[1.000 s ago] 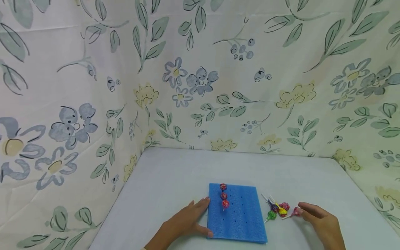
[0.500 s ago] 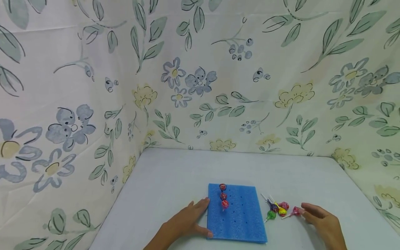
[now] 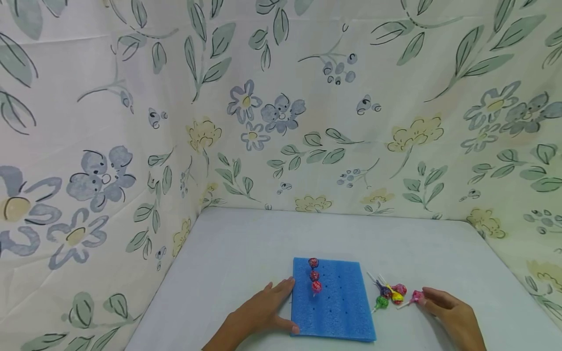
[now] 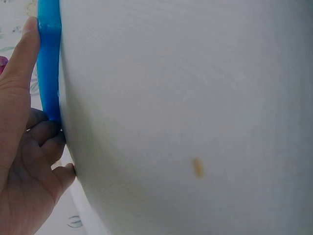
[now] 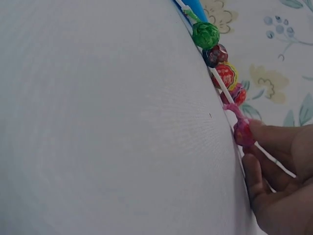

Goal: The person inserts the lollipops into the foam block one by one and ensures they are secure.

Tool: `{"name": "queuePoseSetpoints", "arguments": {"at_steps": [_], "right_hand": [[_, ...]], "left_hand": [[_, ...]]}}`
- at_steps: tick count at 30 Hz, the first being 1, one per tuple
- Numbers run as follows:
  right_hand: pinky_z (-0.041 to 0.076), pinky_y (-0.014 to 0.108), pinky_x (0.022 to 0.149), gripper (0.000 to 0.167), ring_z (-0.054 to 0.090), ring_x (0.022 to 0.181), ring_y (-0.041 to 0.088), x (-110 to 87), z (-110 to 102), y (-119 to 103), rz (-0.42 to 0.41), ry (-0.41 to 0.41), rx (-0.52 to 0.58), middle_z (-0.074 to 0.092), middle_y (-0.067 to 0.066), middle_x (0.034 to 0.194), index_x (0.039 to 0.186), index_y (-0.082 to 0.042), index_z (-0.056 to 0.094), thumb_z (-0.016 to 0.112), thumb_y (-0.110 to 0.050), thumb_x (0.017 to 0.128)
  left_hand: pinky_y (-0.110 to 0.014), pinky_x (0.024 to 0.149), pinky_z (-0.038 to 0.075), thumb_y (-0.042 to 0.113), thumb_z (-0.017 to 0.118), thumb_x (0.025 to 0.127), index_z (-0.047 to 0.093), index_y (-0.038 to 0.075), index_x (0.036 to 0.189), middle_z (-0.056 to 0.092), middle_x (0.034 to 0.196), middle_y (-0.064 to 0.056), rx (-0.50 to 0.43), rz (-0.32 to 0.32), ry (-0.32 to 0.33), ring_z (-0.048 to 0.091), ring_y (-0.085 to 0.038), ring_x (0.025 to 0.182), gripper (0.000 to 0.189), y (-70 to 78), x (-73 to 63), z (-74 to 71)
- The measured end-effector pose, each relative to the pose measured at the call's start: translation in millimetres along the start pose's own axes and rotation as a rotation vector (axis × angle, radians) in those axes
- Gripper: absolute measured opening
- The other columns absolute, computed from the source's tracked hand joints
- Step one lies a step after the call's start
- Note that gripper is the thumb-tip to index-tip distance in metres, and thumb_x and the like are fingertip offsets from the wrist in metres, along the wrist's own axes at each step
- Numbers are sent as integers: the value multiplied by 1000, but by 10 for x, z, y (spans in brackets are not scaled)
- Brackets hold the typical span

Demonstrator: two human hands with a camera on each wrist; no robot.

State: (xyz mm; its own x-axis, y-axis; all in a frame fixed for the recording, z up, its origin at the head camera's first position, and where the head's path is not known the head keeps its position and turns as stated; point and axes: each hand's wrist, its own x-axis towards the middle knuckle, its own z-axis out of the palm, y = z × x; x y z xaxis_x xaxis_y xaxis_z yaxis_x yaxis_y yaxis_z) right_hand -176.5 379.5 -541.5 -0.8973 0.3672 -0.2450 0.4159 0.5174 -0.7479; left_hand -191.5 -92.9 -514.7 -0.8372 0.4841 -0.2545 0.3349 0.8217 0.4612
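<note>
Pinching the pink lollipop (image 3: 417, 295) by its head beside other lollipops (image 3: 397, 298), the right hand (image 3: 453, 310) likely finds it light, slick, best held there; the spread left hand (image 3: 263, 308) touches blue foam (image 3: 327, 322).

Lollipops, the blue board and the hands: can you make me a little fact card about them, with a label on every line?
Board: blue foam board with small holes, on a white table
Stuck in it: three red lollipops in a row
Loose on its right: green lollipop, yellow lollipop, dark purple lollipop, pink lollipop
Left hand: touches the board's left edge
Right hand: pinches another pink candy by its wrapped head
Behind: flowery cloth
</note>
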Motion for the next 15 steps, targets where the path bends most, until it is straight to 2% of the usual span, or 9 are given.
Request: {"name": "queuePoseSetpoints", "arguments": {"at_steps": [4,12,15], "right_hand": [[52,60,102,70,53,137,51,-4,-5,-17,-19,-18,-10,69,22,138,143,3,63,83,-43,93],[43,69,108,76,49,138,54,-12,-1,-28,-21,-36,-25,66,26,140,141,2,65,82,-52,91],[49,65,103,72,52,135,53,-19,1,-33,-34,-12,-46,67,26,139,140,2,65,81,-49,93]], "left_hand": [[-59,123,37,74,81,77,33,22,168,34,173,6,0,-12,-1,36,-30,158,115,7,6,2],[-60,123,37,73,81,78,32,23,168,35,173,6,-10,-14,-1,36,-32,158,115,17,-10,-13],[-59,123,37,73,81,78,32,23,169,35,173,6,-3,-10,2,36,-32,158,115,13,-11,-12]]}}
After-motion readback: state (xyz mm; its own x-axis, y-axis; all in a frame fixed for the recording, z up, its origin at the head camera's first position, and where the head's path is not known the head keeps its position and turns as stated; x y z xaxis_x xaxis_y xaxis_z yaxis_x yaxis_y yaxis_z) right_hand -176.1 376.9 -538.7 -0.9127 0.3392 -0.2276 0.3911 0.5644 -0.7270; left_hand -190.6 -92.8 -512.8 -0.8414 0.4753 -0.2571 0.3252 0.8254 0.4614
